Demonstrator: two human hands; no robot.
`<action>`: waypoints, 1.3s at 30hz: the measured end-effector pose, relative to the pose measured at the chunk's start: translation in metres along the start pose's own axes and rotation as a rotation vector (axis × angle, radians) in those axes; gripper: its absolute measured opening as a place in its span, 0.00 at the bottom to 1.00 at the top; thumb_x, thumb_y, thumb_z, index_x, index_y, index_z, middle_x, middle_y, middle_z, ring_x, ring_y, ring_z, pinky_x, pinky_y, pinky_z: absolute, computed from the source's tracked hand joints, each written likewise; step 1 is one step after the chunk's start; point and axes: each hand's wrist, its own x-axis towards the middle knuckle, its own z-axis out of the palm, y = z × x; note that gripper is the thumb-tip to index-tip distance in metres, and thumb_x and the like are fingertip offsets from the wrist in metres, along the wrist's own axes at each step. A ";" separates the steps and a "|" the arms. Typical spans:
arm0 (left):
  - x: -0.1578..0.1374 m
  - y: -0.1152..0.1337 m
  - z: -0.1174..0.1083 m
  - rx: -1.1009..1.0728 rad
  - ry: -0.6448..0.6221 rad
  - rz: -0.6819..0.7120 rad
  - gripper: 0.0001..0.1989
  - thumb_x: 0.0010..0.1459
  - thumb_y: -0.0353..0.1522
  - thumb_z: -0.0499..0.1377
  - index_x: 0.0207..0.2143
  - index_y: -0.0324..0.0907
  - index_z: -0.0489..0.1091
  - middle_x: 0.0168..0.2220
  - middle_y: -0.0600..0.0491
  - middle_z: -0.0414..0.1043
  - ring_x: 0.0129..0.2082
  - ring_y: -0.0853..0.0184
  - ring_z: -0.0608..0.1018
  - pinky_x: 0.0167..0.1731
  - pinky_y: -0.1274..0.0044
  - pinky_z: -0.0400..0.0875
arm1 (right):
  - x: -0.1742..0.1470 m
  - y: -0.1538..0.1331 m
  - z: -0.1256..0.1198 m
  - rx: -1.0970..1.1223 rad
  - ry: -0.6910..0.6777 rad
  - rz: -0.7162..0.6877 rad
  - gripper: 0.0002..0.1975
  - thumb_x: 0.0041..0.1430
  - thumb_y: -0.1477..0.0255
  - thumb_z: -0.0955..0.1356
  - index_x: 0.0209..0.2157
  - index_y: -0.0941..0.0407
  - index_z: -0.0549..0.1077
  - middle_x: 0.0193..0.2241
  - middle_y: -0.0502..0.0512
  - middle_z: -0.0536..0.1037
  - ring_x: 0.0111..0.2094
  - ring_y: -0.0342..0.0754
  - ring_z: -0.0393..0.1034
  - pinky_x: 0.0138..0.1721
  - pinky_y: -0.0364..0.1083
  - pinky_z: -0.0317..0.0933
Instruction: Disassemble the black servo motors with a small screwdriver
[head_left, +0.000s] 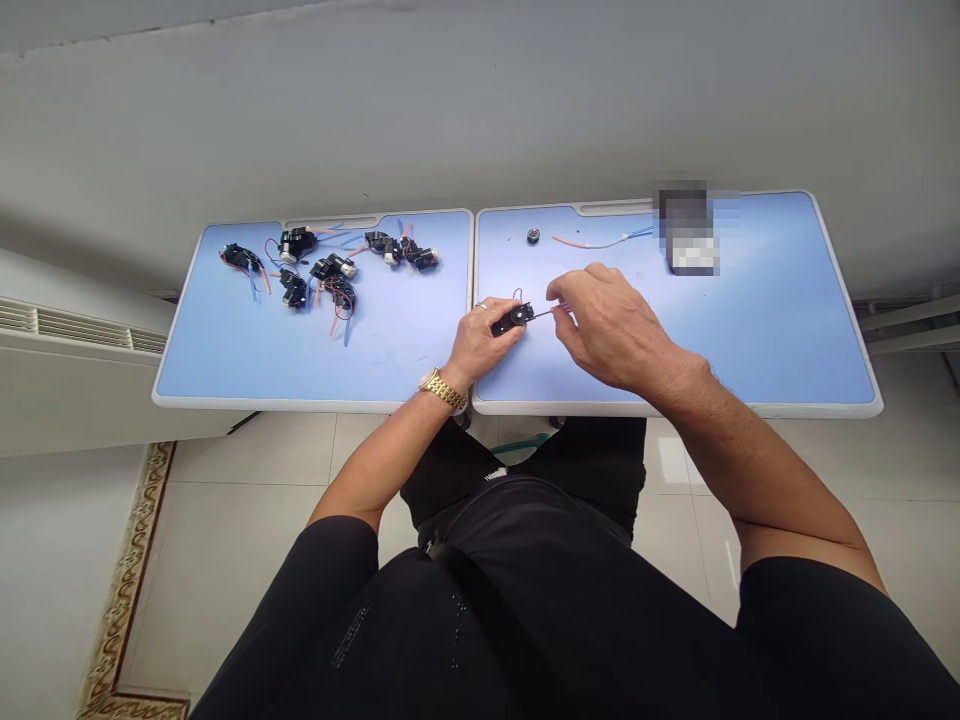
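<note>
My left hand (pixel 481 345), with a ring and a gold watch at its wrist, is closed around a small black device (pixel 517 317) with a round dark disc on top. A thin wire loops up from its far side. My right hand (pixel 611 325) pinches a slim screwdriver (pixel 543 315) between thumb and fingers. Its thin shaft points left and reaches the device's right end. Most of the handle is hidden by my fingers, and the tip's exact contact cannot be made out. Both hands are over the near left part of the right table.
Several black motor units (pixel 330 268) with coloured wires and strips lie on the left table (pixel 225 370). A small round black part (pixel 533 236), an orange-and-blue strip (pixel 589 244) and a pixelated object (pixel 686 230) are on the right table (pixel 795 330). A wall stands behind.
</note>
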 end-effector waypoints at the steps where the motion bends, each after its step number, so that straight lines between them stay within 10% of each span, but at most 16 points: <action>1: 0.000 0.000 0.000 -0.003 0.003 0.002 0.18 0.67 0.29 0.68 0.58 0.45 0.82 0.55 0.47 0.85 0.55 0.60 0.85 0.61 0.64 0.80 | 0.000 0.000 0.000 0.008 0.008 -0.004 0.11 0.75 0.76 0.61 0.52 0.55 0.72 0.46 0.64 0.81 0.45 0.59 0.68 0.48 0.56 0.59; 20: 0.000 0.000 0.000 0.016 0.002 -0.008 0.18 0.67 0.29 0.68 0.58 0.46 0.81 0.54 0.48 0.84 0.55 0.59 0.85 0.61 0.65 0.80 | 0.000 -0.001 -0.001 -0.044 0.010 0.048 0.15 0.80 0.70 0.58 0.41 0.53 0.74 0.33 0.60 0.78 0.36 0.56 0.64 0.42 0.55 0.57; 39: 0.004 -0.011 -0.002 -0.223 0.029 0.041 0.18 0.66 0.32 0.70 0.58 0.49 0.83 0.59 0.48 0.84 0.60 0.59 0.85 0.67 0.64 0.79 | -0.011 -0.001 0.003 0.100 0.397 -0.022 0.10 0.79 0.74 0.63 0.40 0.51 0.74 0.31 0.53 0.80 0.33 0.51 0.68 0.39 0.52 0.61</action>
